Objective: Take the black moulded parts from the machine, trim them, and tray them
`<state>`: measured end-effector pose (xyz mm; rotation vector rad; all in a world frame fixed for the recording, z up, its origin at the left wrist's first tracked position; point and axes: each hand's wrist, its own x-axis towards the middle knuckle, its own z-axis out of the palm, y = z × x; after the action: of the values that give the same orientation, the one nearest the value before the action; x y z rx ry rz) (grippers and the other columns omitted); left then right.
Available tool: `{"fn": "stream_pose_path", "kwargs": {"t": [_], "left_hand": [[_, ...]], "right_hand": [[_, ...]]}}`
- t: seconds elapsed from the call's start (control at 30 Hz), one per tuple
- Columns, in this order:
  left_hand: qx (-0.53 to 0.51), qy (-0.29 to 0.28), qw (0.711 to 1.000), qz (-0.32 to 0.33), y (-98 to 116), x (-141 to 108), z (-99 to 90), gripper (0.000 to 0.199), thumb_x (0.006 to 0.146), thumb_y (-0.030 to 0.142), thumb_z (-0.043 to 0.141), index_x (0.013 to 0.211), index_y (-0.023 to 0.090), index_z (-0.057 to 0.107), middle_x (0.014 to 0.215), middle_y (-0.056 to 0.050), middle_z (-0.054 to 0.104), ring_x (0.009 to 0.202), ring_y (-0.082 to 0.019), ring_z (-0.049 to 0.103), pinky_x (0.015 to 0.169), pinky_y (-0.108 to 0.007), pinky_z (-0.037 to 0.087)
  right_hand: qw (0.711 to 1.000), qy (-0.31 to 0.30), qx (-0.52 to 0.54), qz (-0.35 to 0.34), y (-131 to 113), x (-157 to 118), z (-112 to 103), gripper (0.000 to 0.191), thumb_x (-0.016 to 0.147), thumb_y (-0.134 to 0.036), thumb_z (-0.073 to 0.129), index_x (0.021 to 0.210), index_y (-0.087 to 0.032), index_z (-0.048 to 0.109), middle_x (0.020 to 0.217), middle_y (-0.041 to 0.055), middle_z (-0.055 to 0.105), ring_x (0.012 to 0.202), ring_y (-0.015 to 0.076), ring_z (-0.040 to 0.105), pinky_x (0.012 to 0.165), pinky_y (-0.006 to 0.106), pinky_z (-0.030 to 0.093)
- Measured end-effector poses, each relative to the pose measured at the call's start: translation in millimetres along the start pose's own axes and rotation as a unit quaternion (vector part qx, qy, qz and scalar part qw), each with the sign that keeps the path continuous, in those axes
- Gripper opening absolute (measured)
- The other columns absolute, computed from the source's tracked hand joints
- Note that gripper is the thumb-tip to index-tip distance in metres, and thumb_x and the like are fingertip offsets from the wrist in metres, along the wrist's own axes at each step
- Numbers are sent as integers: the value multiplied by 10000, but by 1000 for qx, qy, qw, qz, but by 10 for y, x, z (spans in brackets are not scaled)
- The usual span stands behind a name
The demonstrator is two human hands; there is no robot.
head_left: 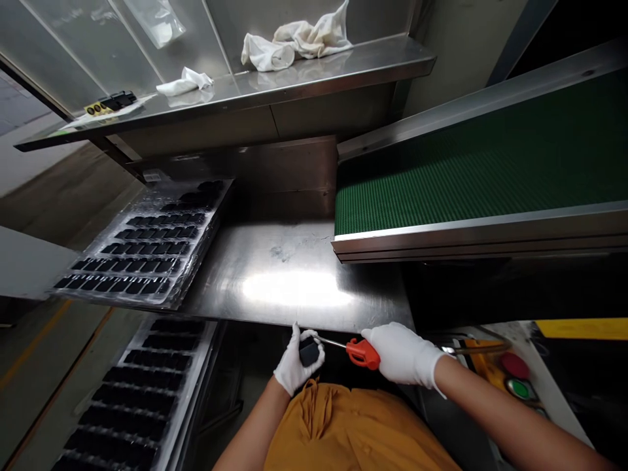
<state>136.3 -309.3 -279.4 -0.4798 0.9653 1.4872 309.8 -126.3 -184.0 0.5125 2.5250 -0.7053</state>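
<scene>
Screwdriver (354, 349) gripped by right hand (403, 353), tip at small black part (309, 351) pinched in left hand (296, 366) (lower centre); tip may slip, jabbing the glove.

A steel worktable (294, 281) runs across the middle, with a stack of clear trays (142, 252) of small black parts on its left end and a second tray (132, 392) of the same parts lower down beside it. To the right a green conveyor belt (481, 170) slopes up behind a metal rail, and below it sit a red button (514, 365) and a green button (521, 390). On the shelf (314, 78) above lie crumpled white cloths (294, 39) and, further left, a smaller white rag (185, 82).
</scene>
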Motion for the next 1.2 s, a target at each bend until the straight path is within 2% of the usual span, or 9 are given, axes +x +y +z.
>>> {"fn": "stream_pose_path", "kwargs": {"t": [0.13,0.23,0.37,0.47,0.53,0.67,0.9,1.07,1.2], "left_hand": [[28,-61,998,-22,-1,-57,235,554,799,683,504,873,143,604,834,-44,609,758,-159,633,652,-309,581],[4,-130,990,-56,43,-144,376,563,799,660,544,935,118,613,920,-70,621,852,-183,643,683,-308,586],[11,-172,985,-7,71,-317,576,405,722,304,796,1045,137,618,980,-46,619,978,-168,630,814,-249,545],[45,-188,980,37,49,-434,740,558,596,3,819,1081,190,616,979,-13,612,978,-143,626,876,-227,505],[51,-192,979,41,32,-490,839,580,571,-30,816,1062,208,618,953,-1,606,930,-130,630,851,-220,509],[49,-187,980,37,25,-584,1005,322,705,189,802,975,177,625,863,-11,596,801,-114,626,699,-182,525],[70,-139,987,38,42,-732,1190,527,824,646,519,972,149,612,783,-53,614,699,-161,644,497,-188,476],[156,-107,978,91,41,-719,1170,588,783,693,534,1007,156,619,702,-35,609,557,-137,601,406,-184,380],[237,-46,963,122,136,-744,1151,576,691,698,645,1019,225,668,641,12,574,433,-74,462,360,-175,291]], "right_hand": [[993,108,15,-51,-84,-206,-321,199,721,-147,525,885,-205,622,750,55,678,693,212,634,640,300,397],[959,270,31,-77,-42,-478,-694,334,757,-157,503,1079,-202,584,831,60,675,728,194,621,689,301,437],[842,537,51,27,210,-795,-1150,482,839,-341,501,1307,-233,466,869,73,646,739,221,602,716,355,459],[756,626,52,184,456,-862,-1386,425,860,-386,484,1270,-273,495,857,73,615,734,231,572,721,367,428],[741,630,41,230,613,-814,-1477,321,860,-368,477,1158,-262,535,826,73,597,696,217,532,687,349,397],[779,579,-46,234,790,-633,-1503,159,841,-387,475,900,-243,504,658,38,498,613,199,430,642,330,340],[771,550,-224,228,720,-545,-1380,610,871,-636,355,1132,-109,517,580,50,490,628,245,446,886,404,334],[780,534,-231,228,741,-456,-1321,742,874,-617,402,1237,26,473,813,174,605,822,276,543,977,443,273],[780,559,-171,222,686,-339,-1313,772,832,-550,524,1333,21,384,1138,258,587,1076,346,504,1037,519,258]]}}
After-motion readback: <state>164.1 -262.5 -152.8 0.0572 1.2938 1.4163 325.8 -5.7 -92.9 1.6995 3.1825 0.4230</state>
